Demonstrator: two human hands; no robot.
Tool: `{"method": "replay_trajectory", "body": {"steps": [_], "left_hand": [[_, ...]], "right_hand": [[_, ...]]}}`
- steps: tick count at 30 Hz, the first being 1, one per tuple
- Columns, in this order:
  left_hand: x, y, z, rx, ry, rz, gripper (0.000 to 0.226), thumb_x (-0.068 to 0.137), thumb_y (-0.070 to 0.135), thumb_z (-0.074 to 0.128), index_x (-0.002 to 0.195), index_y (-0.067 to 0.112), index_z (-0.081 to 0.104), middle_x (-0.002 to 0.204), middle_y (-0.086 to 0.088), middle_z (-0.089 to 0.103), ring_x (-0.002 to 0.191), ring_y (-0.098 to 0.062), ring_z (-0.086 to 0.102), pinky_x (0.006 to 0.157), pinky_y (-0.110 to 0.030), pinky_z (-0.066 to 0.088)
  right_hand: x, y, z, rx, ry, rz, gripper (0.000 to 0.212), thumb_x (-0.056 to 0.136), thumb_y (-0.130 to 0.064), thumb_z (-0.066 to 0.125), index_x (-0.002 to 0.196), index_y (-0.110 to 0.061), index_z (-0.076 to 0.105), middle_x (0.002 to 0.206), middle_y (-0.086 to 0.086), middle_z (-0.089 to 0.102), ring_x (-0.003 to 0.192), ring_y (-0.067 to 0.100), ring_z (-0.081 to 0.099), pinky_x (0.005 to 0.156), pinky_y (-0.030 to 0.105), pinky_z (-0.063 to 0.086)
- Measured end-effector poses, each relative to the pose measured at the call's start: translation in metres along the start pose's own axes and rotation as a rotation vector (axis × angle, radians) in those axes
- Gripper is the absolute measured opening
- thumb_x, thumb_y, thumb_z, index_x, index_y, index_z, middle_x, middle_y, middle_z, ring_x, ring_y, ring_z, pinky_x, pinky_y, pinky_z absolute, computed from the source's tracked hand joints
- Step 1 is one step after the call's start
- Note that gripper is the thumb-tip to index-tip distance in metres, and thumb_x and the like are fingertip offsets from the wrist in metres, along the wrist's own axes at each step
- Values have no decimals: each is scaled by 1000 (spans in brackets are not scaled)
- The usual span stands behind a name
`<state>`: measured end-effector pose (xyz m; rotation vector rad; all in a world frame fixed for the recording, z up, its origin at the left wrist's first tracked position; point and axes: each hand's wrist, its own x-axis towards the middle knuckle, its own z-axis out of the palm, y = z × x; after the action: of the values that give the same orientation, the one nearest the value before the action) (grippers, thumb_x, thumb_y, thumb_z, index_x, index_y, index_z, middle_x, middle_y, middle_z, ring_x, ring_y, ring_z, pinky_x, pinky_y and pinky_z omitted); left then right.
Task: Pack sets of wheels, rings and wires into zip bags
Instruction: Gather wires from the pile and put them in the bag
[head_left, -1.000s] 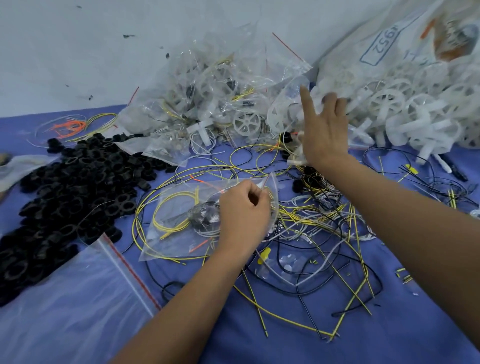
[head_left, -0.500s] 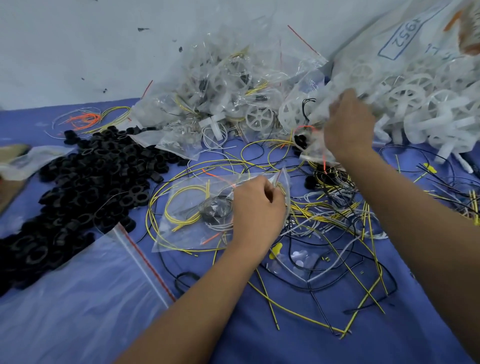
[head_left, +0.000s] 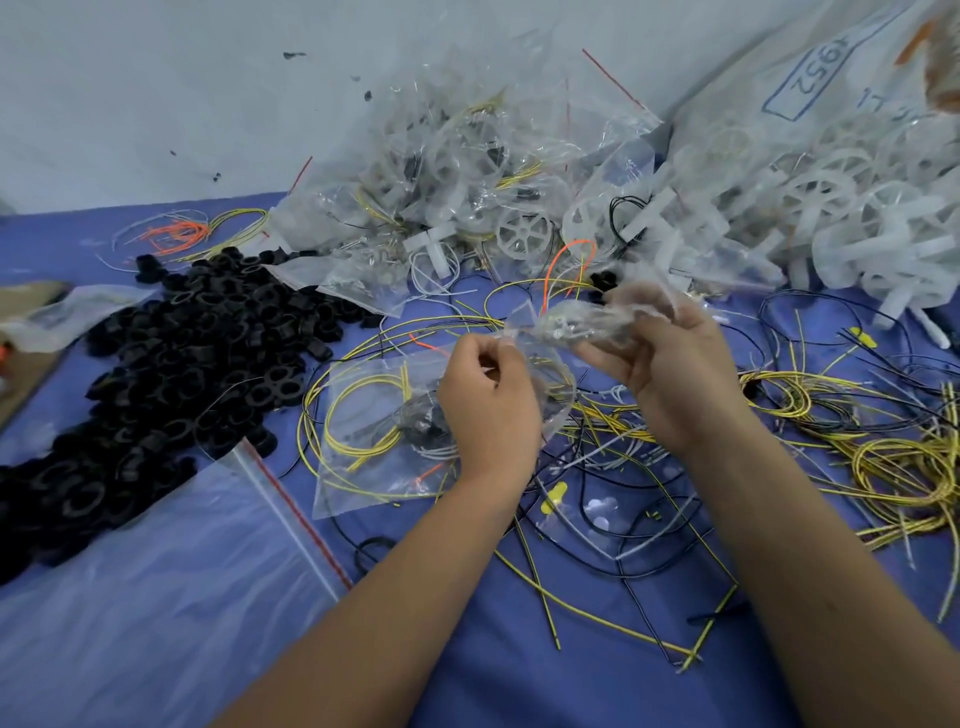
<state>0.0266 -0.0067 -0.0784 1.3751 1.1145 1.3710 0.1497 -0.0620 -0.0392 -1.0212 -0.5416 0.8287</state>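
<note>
My left hand (head_left: 485, 402) pinches the open mouth of a clear zip bag (head_left: 374, 431) that lies on the blue cloth and holds yellow wire and dark parts. My right hand (head_left: 670, 374) grips a small clear packet (head_left: 587, 317) with tiny parts inside, raised just above and to the right of my left hand. Black rings (head_left: 171, 364) lie heaped at the left. White wheels (head_left: 852, 208) pile up at the back right. Loose yellow, black and white wires (head_left: 675, 441) sprawl under and around both hands.
A heap of filled clear bags (head_left: 457, 171) leans against the wall at the back. A large flat zip bag with a red strip (head_left: 171, 597) lies front left. Orange wires (head_left: 176, 231) sit far left; a cardboard edge (head_left: 26, 364) shows at the left border.
My right hand went to the bags and wheels at the back, closed there, then came back toward my left hand holding a small clear packet. The left hand kept its pinch on the bag mouth.
</note>
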Motion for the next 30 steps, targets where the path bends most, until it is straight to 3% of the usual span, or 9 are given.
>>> {"method": "replay_trajectory", "body": {"steps": [4,8,11,14,16,19,22,27,30], "left_hand": [[-1,3,-2,19,18,47,28,101,15,57,74,17,50,67,7,53,61,-4,47,60,-15,36],[-1,8,-3,40,102,181,25,101,17,58,77,14,50,79,-2,55,75,-19,50,70,-25,38],[-4,11,-2,63,92,291,22,100,15,58,79,11,53,83,-3,54,77,-21,50,72,-33,43],[-6,15,-3,128,68,410,19,99,13,57,80,12,53,84,1,53,83,-24,49,75,-42,43],[-9,20,-4,150,60,479,18,99,17,56,82,14,54,86,4,54,86,-24,48,78,-41,42],[-16,31,-2,129,20,577,16,100,21,55,85,19,54,88,5,55,90,-22,49,81,-34,40],[-22,34,1,120,-26,620,15,98,14,59,83,16,55,90,4,55,91,-21,49,83,-30,38],[-30,34,3,106,-77,660,15,96,14,59,82,9,58,90,-2,56,91,-23,48,81,-33,38],[-32,37,4,116,-96,744,13,94,12,60,83,7,59,92,-3,56,90,-24,48,81,-35,38]], "right_hand": [[-6,1,3,-267,-177,-135,44,99,9,39,83,-12,73,93,13,72,94,30,74,72,32,63],[-4,2,-2,-680,-172,-302,33,94,5,49,88,-11,77,92,34,65,84,50,64,72,45,63],[-5,5,-2,-912,-264,-362,19,86,-1,70,92,-17,79,81,12,73,74,27,68,71,42,59],[-12,5,5,-842,-408,-275,31,76,4,80,99,-16,76,89,-2,78,86,13,74,74,23,56],[-15,5,8,-781,-443,-250,33,75,9,76,88,-22,74,77,-5,76,72,5,70,66,16,51],[-16,7,10,-741,-449,-220,28,85,6,71,61,-9,65,54,4,59,54,9,49,51,31,38],[-19,7,15,-688,-481,-210,15,93,2,63,77,2,65,63,21,50,64,18,40,53,45,33],[-23,16,21,-684,-362,-313,26,93,4,51,71,-10,52,67,-5,44,60,4,38,56,28,39],[-28,13,22,-475,-493,-235,25,90,5,44,78,-16,50,66,-18,52,59,-6,47,55,9,40]]}}
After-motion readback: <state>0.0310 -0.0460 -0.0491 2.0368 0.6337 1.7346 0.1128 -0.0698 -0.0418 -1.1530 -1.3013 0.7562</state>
